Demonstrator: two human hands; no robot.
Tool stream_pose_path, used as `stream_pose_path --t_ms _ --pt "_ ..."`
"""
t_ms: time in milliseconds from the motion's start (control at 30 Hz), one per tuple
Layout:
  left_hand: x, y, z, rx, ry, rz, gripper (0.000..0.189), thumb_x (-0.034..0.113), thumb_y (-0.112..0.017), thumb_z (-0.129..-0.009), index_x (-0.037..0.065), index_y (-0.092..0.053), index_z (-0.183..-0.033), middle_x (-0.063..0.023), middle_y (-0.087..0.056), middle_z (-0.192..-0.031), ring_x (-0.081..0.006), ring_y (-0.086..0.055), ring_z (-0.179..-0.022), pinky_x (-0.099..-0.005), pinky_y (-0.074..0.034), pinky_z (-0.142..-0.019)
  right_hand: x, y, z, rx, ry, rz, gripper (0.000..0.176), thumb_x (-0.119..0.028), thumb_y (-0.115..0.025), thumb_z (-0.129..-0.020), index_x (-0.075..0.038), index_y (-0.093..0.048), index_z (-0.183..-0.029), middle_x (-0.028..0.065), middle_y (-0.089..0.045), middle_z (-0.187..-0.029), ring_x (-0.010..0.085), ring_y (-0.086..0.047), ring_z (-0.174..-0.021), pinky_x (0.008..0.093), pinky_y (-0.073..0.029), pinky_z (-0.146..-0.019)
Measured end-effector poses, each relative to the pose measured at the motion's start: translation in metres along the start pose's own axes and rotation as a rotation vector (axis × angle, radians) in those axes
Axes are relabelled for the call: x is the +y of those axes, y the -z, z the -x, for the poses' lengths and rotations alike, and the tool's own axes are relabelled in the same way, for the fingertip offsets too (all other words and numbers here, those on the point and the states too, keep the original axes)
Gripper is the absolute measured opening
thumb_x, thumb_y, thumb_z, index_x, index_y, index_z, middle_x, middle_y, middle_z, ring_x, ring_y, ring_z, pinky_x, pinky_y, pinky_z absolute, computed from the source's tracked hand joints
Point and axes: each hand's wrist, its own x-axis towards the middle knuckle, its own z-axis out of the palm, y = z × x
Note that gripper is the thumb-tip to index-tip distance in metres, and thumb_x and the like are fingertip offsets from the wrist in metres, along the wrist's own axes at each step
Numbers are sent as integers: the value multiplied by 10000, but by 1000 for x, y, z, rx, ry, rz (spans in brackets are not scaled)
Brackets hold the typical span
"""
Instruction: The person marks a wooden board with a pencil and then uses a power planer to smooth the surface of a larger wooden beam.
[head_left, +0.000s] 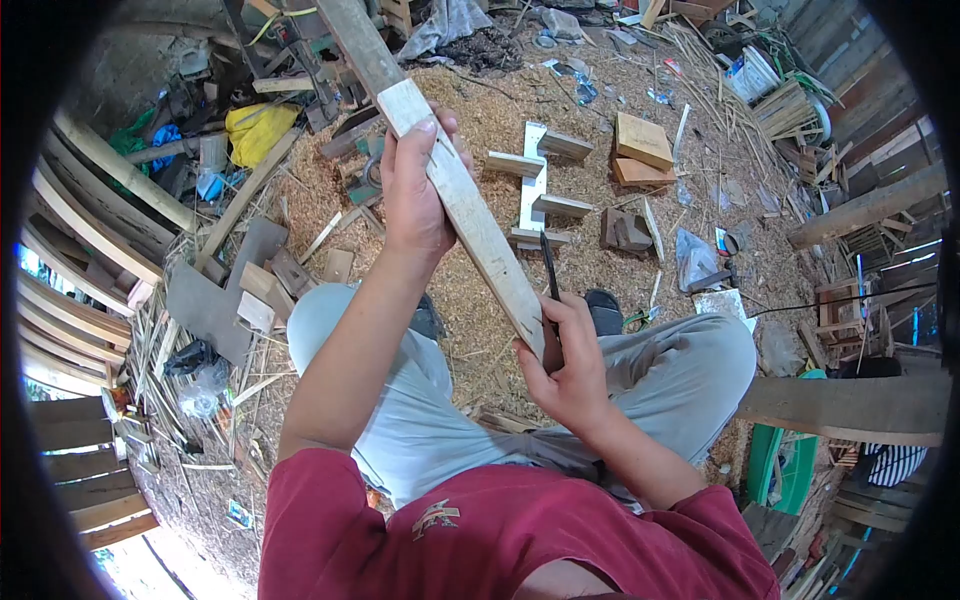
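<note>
My left hand is wrapped around a pale wooden strip, thumb on its upper face. The strip slants from upper left down toward my lap and overlaps a longer, greyer plank at its far end. At the near end, my right hand has its fingers closed around a thin dark pencil-like tool, pointing away from me. Its thumb and fingers are right at the end of the strip. Beyond the tool's tip, a pale wooden piece with several short crosspieces lies on the sawdust.
Wooden blocks and a dark block lie to the right of the crosspiece assembly. A yellow sack and scrap boards are at the left. A green basin stands behind a plank at the right. Sawdust covers the ground.
</note>
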Motion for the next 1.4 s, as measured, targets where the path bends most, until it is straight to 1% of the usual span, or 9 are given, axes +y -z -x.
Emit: stream_pose_path --t_ms 300,500,767,800,900,933,1000,1133,1400 --pt "-4 5 -4 -86 -3 109 301 285 -544 -1015 117 -502 -1261 -77 -603 -1088 -137 -590 -765 -300 -540 -647 -6 -3 5 35 -4 54 616 -4 -761 -830 9 -508 -1392 263 -544 -1290 458 -611 -1112 472 -536 -888" --pt "2 5 -4 -161 -20 143 324 331 -543 -1017 124 -504 -1263 -74 -607 -1107 -139 -573 -772 -299 -523 -663 -8 -4 7 37 -10 78 686 -23 -768 -824 11 -468 -1439 275 -531 -1289 465 -584 -1132 478 -517 -926" --pt "11 -2 -3 -175 -65 128 438 377 -601 -964 69 -558 -1272 -120 -630 -1193 -144 -500 -779 -282 -460 -630 -8 -4 5 29 -118 -57 764 -100 -825 -807 24 -469 -1471 219 -511 -1251 328 -588 -1084 400 -504 -938" --pt "13 1 -7 -247 -59 175 457 389 -609 -951 68 -570 -1274 -154 -640 -1286 -172 -559 -858 -320 -522 -737 -9 -3 5 20 -125 -81 766 -115 -826 -810 25 -467 -1472 217 -512 -1248 321 -587 -1082 399 -502 -937" --pt "12 -3 -6 -159 -53 216 467 396 -615 -936 78 -579 -1277 -178 -620 -1369 -214 -613 -985 -395 -553 -911 -9 0 4 24 -110 -126 737 -172 -809 -847 29 -468 -1469 214 -524 -1233 308 -587 -1075 395 -493 -940" --pt "11 2 -10 -192 -51 190 505 455 -623 -923 109 -554 -1284 -193 -591 -1447 -245 -657 -1125 -483 -492 -1083 -9 2 4 9 -138 -153 718 -196 -799 -862 38 -472 -1457 226 -532 -1231 331 -586 -1088 408 -491 -946" --pt "12 -3 -9 -182 -77 163 507 454 -606 -925 111 -551 -1293 -195 -557 -1490 -262 -621 -1223 -510 -439 -1146 -8 4 4 -22 -190 -207 687 -243 -781 -892 57 -480 -1432 251 -549 -1227 376 -585 -1112 435 -487 -957" --pt "12 -12 -7 -174 -108 108 524 460 -571 -924 111 -543 -1314 -208 -465 -1581 -292 -512 -1399 -551 -327 -1241 -5 2 3 -12 -266 -251 559 -236 -763 -919 37 -547 -1356 216 -599 -1178 337 -620 -1074 407 -498 -935" --pt "10 -14 -8 -195 -94 95 596 490 -566 -901 87 -562 -1340 -230 -405 -1619 -319 -489 -1403 -544 -324 -1232 -4 -1 6 -20 -408 -405 401 -259 -768 -935 34 -642 -1178 181 -670 -1029 273 -675 -942 372 -525 -856"
